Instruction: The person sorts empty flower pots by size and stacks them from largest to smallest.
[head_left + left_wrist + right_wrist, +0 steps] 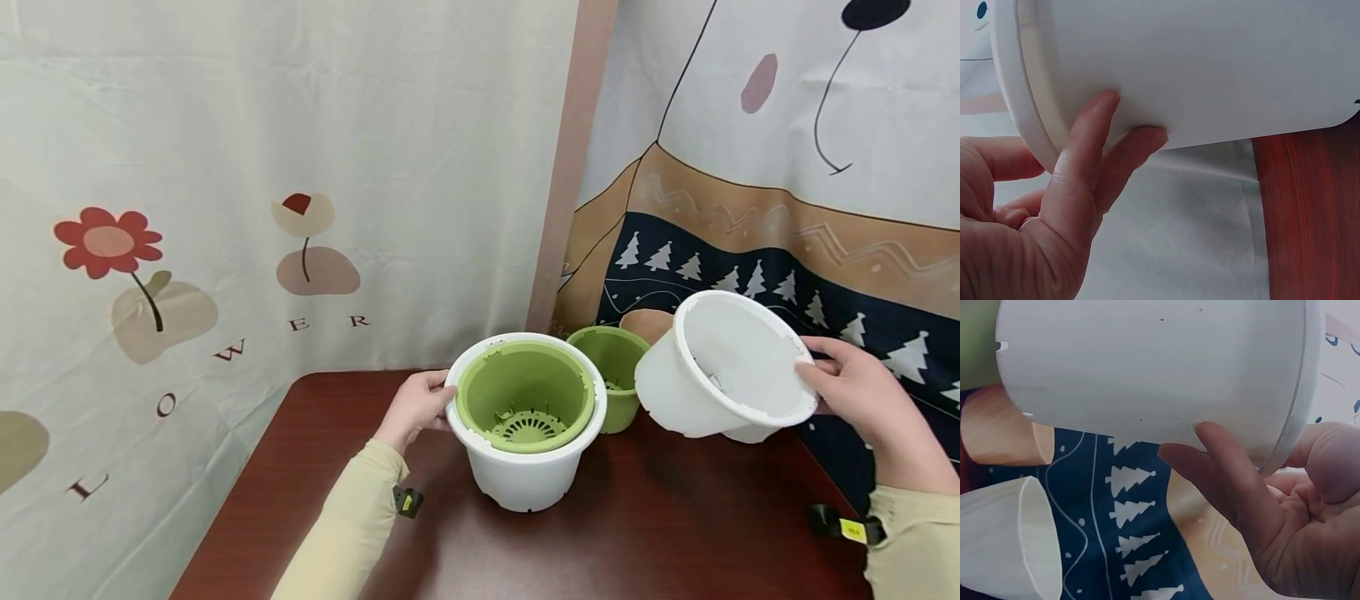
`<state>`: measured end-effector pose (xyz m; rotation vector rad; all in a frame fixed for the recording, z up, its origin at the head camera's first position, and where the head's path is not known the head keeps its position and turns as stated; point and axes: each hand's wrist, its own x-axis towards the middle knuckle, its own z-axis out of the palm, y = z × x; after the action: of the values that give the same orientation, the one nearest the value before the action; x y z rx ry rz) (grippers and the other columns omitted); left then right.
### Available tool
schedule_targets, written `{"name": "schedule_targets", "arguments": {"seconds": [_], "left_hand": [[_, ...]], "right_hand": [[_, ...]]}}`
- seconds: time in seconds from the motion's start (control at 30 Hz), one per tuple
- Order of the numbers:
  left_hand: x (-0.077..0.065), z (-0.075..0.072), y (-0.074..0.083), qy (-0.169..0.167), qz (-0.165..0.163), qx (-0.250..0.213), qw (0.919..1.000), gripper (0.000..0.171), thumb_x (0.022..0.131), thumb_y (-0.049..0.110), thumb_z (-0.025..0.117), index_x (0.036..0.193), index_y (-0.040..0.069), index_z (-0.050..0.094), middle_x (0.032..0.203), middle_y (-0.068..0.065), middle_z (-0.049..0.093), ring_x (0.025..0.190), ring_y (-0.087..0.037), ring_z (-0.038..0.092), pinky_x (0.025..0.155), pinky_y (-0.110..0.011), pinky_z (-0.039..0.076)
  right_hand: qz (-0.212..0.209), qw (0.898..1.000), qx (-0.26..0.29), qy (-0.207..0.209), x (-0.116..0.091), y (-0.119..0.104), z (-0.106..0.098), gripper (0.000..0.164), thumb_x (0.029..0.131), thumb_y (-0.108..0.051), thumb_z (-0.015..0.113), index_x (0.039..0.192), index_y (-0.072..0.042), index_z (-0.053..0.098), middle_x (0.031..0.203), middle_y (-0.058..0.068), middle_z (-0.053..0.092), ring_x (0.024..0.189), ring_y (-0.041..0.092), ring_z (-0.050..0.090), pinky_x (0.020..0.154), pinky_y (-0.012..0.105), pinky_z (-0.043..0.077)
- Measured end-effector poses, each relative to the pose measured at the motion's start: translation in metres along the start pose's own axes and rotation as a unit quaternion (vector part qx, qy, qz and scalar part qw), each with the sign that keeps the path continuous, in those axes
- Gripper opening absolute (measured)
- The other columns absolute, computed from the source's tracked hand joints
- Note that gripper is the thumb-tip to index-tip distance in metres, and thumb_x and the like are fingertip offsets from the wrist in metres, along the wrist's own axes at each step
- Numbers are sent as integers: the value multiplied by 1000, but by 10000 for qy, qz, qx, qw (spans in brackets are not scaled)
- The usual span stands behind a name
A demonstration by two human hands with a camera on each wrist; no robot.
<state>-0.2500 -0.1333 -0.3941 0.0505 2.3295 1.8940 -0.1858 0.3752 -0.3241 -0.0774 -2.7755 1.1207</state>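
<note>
Left grip (412,410) pinches outer pot (525,477), lying at grip's 3 o'clock; right grip (855,387) pinches tilted pot (686,400), at grip's 9 o'clock.

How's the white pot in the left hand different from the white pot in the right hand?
The left white pot has a green pot nested inside; the right white pot has no green pot in it. The left white pot is roughly upright, while the right white pot is tipped well over. The left hand and right hand each grip one by its rim. Both are white and round.
</note>
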Motion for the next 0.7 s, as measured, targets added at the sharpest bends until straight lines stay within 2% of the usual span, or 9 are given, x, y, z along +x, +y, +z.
{"name": "schedule_targets", "arguments": {"seconds": [0.13,0.4,0.7], "left_hand": [[0,0,0,-1,7,14,10000,37,98,0,54,134,-8,56,103,-25,67,72,-27,69,61,-43,62],[1,-1,-1,-1,9,6,10000,38,98,0,54,135,-8,55,102,-25,68,72,-27,69,61,-43,62],[1,0,-2,-9,20,-17,10000,37,98,0,54,134,-8,55,102,-24,68,73,-27,69,61,-43,62]], "right_hand": [[-81,10000,17,-43,3,-7,-3,53,104,-10,43,141,23,24,100,32,64,64,16,64,56,28,58],[-200,9993,36,-328,12,-23,-7,55,105,-13,43,145,20,23,108,35,62,69,15,65,60,26,59],[-439,9983,181,-339,21,-43,-5,54,105,-13,43,146,18,24,109,35,62,70,15,67,62,27,59]]}}
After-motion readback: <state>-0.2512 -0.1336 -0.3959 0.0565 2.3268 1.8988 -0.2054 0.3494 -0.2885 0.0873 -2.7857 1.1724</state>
